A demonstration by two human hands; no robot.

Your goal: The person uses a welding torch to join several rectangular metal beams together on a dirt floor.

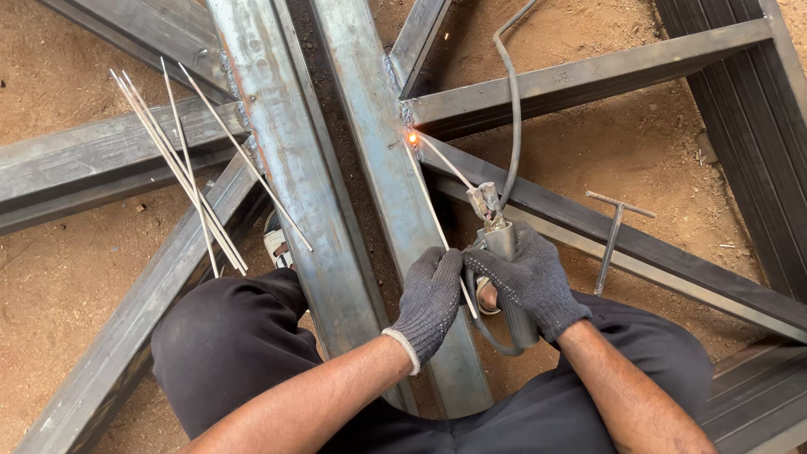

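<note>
My right hand point(531, 280), in a dark knit glove, grips a metal electrode holder point(502, 244) with a grey cable point(511, 101) running up and away. A thin welding rod point(444, 161) clamped in the holder reaches to a glowing orange spot point(413, 138) at a joint on a long steel tube point(378, 168). My left hand point(429, 301), gloved too, rests on that tube and pinches a second thin rod point(437, 220) that slants toward the same joint.
A steel frame of crossing tubes point(277, 168) lies on reddish dirt. Several spare welding rods point(189, 172) lean across the left tubes. A T-shaped metal tool point(614, 231) lies on the right diagonal bar. My black-trousered knees point(227, 336) straddle the tube.
</note>
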